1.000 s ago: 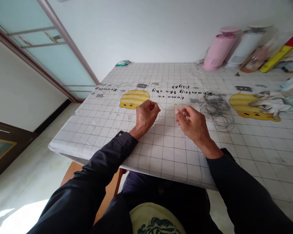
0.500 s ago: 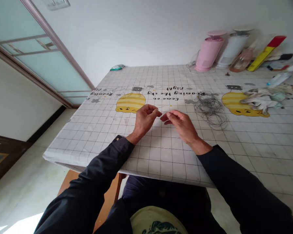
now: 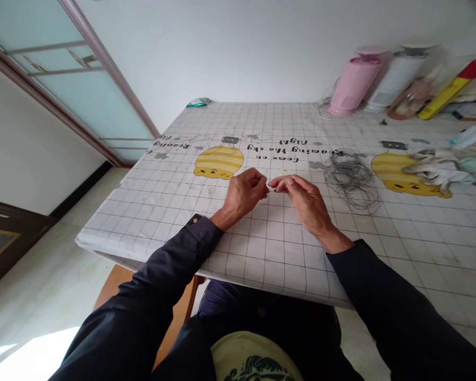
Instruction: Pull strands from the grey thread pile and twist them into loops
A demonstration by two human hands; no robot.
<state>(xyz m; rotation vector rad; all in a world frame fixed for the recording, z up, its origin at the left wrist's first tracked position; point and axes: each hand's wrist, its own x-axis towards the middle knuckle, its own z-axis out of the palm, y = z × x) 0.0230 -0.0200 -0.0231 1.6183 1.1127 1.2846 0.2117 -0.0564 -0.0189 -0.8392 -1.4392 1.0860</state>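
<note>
My left hand (image 3: 246, 191) is closed in a pinch above the table, its thumb pressed to the bent index finger. Whatever it pinches is too fine or too hidden to make out. Just right of it, my right hand (image 3: 303, 201) has its fingers curled toward the left fingertips, the thumb lying against the index finger. Only a small gap separates the two hands, and I cannot make out what the right fingers hold. A loose tangle of thin dark wire or thread (image 3: 351, 180) lies on the table to the right of my right hand.
A checked tablecloth (image 3: 174, 211) with printed yellow bears covers the table. Crumpled cloth gloves (image 3: 436, 169) lie at right. Along the wall stand a pink cylinder (image 3: 355, 84), a white cylinder (image 3: 396, 79) and a yellow-red box (image 3: 448, 95). A green packet (image 3: 198, 102) sits at the back-left corner.
My view has shifted slightly, so the table things appear farther right. The hands have come a little closer together, the right fingertips now almost at the left ones.
</note>
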